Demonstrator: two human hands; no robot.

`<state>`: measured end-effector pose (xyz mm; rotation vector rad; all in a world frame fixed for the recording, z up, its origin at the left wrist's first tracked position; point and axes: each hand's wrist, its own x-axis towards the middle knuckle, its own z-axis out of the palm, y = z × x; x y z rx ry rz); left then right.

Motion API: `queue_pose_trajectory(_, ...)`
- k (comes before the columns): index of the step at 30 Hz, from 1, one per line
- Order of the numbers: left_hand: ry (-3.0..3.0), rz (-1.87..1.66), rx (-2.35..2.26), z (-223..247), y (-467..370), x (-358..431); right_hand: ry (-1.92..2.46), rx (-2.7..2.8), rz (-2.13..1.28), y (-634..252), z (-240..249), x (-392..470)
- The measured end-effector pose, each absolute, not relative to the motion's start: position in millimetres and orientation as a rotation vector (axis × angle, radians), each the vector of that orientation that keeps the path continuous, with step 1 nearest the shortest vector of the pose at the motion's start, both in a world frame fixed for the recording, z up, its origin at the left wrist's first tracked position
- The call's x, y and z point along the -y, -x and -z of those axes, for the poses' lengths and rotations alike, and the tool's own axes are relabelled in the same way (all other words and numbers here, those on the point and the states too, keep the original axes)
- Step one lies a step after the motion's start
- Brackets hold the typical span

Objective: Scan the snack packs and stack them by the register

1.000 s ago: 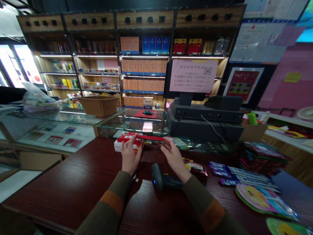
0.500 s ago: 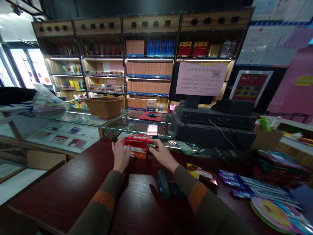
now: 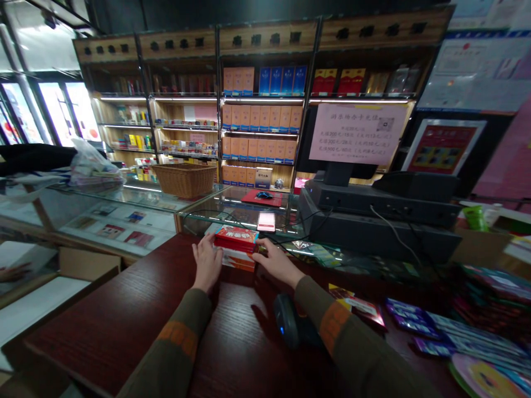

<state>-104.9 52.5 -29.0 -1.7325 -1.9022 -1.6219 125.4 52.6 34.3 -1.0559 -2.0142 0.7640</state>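
Observation:
A stack of small red and orange printed packs (image 3: 235, 246) sits on the dark wooden counter (image 3: 161, 304), pressed between my two hands. My left hand (image 3: 207, 262) holds the stack's left side, thumb toward the front and fingers behind the edge. On the other side, my right hand (image 3: 277, 262) has its fingertips against the stack's right end. A black handheld barcode scanner (image 3: 287, 321) with a blue light lies below my right wrist. Just behind the stack, a phone (image 3: 266, 221) with a lit screen rests on the glass counter.
Snack packets in purple wrappers (image 3: 415, 319) and a red-yellow pack (image 3: 363, 309) lie at right. A monitor with a pink notice (image 3: 357, 134) stands behind. A wicker basket (image 3: 186, 179) sits on the glass case. Another person's hand (image 3: 15, 272) shows at far left.
The view has swung slightly left, so the scene sits further right. My hands stay on the stack, whose top and front now look more evenly lined up. Another person's hand has appeared at far left.

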Motion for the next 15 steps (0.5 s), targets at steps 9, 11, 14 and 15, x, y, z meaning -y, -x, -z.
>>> queue_pose_trajectory(9,1.701,1.568,1.918,25.8,108.0,-48.6,1.067,2.046,-0.755,-122.2,-34.3,-54.7)
queue_pose_trajectory(11,1.692,1.571,1.92,26.0,107.9,-48.2,1.065,2.048,-0.757,-122.4,-34.2,-54.3)
queue_pose_trajectory(14,1.68,1.571,1.924,27.0,108.4,-48.1,1.052,2.055,-0.757,-123.5,-34.5,-53.8)
queue_pose_trajectory(15,1.679,1.568,1.923,27.7,108.9,-48.3,1.051,2.06,-0.752,-123.9,-34.8,-53.6)
